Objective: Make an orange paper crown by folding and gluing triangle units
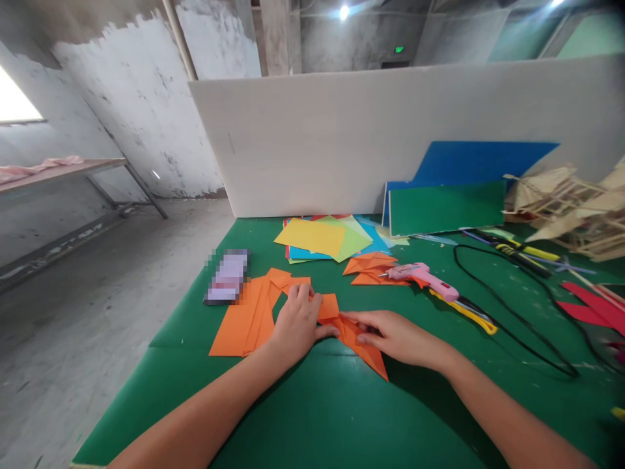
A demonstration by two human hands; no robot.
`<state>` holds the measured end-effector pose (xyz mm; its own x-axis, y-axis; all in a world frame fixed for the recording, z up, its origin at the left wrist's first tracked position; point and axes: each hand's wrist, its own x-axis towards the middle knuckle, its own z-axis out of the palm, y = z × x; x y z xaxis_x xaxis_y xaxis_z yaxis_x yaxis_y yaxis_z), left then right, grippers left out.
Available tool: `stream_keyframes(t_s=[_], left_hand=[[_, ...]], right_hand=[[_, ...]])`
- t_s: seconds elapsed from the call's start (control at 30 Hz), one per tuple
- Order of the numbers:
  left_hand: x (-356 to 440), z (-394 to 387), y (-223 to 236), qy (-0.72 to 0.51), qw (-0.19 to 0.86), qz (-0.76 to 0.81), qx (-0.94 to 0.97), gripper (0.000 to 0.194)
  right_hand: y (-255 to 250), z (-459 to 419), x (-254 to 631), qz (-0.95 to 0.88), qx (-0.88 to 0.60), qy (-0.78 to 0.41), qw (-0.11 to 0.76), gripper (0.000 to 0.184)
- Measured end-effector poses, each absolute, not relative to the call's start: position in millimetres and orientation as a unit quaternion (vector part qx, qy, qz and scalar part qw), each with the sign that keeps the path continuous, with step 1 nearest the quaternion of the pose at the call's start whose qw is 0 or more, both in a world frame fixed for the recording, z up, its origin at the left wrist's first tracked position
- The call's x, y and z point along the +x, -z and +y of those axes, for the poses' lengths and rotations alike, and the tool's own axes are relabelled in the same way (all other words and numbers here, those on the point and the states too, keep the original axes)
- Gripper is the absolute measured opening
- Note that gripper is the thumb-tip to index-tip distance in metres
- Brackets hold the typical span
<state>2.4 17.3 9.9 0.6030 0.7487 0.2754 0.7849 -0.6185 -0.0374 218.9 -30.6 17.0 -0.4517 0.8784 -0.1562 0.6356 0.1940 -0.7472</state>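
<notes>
Reaches in over a green tabletop point(293, 417) with left forearm point(209, 410) and right forearm point(508, 404). Curls the left hand point(297, 322) down, thumb apart from fingers, touching folded orange paper point(364, 348) between both hands; cannot tell whether pinching or only pressing. Pinches the same paper's right edge between thumb and fingers of the right hand point(398, 335). Shows orange sheets point(239, 319) left of the left hand, with a pixelated phone point(228, 277) just beyond. Past the right hand, has a pink glue gun point(430, 281) beside folded orange pieces point(371, 264). Farther ahead of both hands, shows coloured paper sheets point(312, 236), then a white panel point(303, 143).
</notes>
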Motion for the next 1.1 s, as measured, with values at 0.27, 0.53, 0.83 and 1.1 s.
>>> stream_keyframes(t_s=[0.27, 0.53, 0.83, 1.1], left_hand=[[4.2, 13.3, -12.0, 0.095, 0.105, -0.419, -0.897, 0.074], [5.3, 11.7, -15.1, 0.08, 0.097, -0.424, -0.897, 0.069], [4.5, 8.9, -15.5, 0.09, 0.046, -0.425, -0.899, 0.067], [6.9, 4.6, -18.7, 0.048, 0.073, -0.429, -0.899, 0.059]], right_hand=[[-18.9, -30.7, 221.0, -0.765, -0.505, -0.382, 0.122, 0.05], [-19.1, -31.5, 221.1, -0.77, -0.498, -0.38, 0.123, 0.05], [-20.3, -33.0, 218.6, -0.769, -0.503, -0.373, 0.131, 0.051], [-17.1, -33.4, 216.1, -0.734, -0.539, -0.381, 0.159, 0.03]])
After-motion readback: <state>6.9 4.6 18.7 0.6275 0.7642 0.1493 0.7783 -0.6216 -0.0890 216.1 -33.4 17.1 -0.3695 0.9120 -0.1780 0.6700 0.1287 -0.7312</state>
